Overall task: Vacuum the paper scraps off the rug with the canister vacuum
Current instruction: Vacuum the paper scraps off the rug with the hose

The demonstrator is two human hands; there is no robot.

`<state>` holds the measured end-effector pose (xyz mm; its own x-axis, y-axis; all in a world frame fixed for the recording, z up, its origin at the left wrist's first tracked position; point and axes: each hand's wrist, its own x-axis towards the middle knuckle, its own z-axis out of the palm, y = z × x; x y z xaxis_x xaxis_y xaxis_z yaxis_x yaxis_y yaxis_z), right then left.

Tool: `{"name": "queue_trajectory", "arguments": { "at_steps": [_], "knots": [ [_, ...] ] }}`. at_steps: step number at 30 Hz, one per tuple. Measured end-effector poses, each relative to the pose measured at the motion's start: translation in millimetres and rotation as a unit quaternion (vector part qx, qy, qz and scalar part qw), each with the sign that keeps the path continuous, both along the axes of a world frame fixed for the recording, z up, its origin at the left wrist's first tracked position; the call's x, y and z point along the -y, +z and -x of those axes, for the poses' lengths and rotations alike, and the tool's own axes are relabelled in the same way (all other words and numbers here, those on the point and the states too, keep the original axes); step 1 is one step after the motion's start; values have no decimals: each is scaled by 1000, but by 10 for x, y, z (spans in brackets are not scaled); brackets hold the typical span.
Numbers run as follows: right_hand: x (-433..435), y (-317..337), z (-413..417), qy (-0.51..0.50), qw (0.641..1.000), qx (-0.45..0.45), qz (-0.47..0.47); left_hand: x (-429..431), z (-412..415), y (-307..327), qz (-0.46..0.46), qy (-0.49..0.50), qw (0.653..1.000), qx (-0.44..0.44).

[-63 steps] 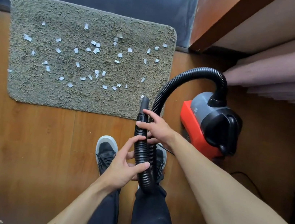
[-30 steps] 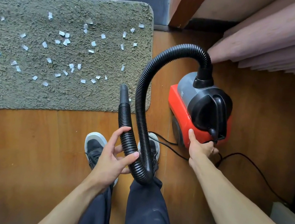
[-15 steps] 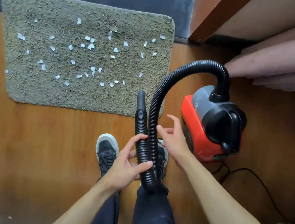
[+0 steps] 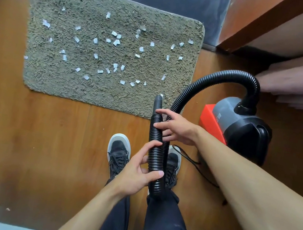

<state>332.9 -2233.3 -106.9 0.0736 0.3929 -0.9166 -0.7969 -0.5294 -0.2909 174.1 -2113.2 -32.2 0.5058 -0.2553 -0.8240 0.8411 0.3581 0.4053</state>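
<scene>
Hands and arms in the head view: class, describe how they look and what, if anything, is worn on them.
The left hand and right hand are bare: no gloves, rings or watch show. Both forearms are uncovered, with no sleeve in view. Below them, dark trousers and black lace-up shoes with white soles.

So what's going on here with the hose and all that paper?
A person stands by the rug, holding the hose in both hands: the left hand grips it low, the right hand nearer the nozzle, which points at the rug's near edge. The scraps lie scattered on the rug. The vacuum sits at right.
</scene>
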Motion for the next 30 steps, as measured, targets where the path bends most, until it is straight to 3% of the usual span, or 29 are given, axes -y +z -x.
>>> {"name": "queue_trajectory", "arguments": {
  "at_steps": [10, 30],
  "knots": [
    [-25, -170, 364, -153, 988, -16, 0, -114, 40, -119, -19, 6, 999, 24],
    [123, -243, 696, -154, 987, 6, 53, 28, 147, -171, 7, -13, 999, -49]
  ]
}}
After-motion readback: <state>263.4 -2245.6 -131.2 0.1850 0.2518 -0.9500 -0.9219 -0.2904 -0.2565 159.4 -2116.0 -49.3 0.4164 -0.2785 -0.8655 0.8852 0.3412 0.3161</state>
